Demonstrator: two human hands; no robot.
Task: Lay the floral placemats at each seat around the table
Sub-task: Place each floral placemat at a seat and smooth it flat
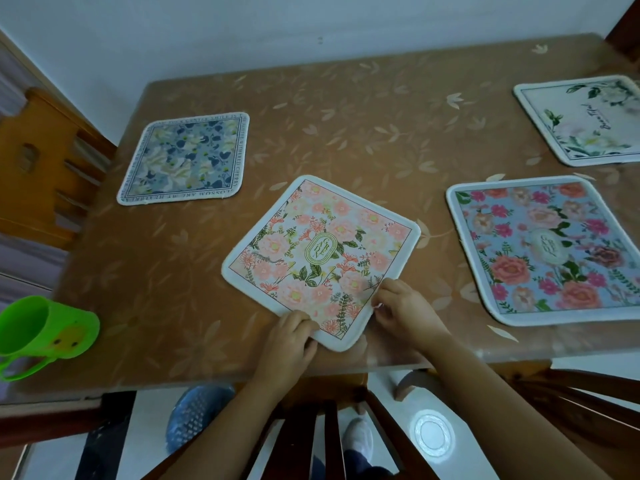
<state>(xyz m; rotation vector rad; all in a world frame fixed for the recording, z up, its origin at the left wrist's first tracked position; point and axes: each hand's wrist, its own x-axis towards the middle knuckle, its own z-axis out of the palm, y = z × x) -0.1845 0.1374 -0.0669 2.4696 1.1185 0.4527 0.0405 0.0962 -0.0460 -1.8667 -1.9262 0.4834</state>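
A pink floral placemat (320, 252) lies turned like a diamond near the table's front edge. My left hand (289, 336) grips its near-left border with curled fingers. My right hand (398, 308) pinches its near-right border. A blue-and-white floral placemat (187, 157) lies flat at the far left. A light blue placemat with red and pink roses (547, 249) lies at the right. A white placemat with green leaves (585, 121) sits at the far right, cut by the frame edge.
The brown table (363, 126) has a glossy leaf-patterned cover and stands against a white wall. A green plastic cup (45, 329) lies on its side at the front left. A light wooden chair (45, 161) stands left; dark chair backs (322, 434) stand below the front edge.
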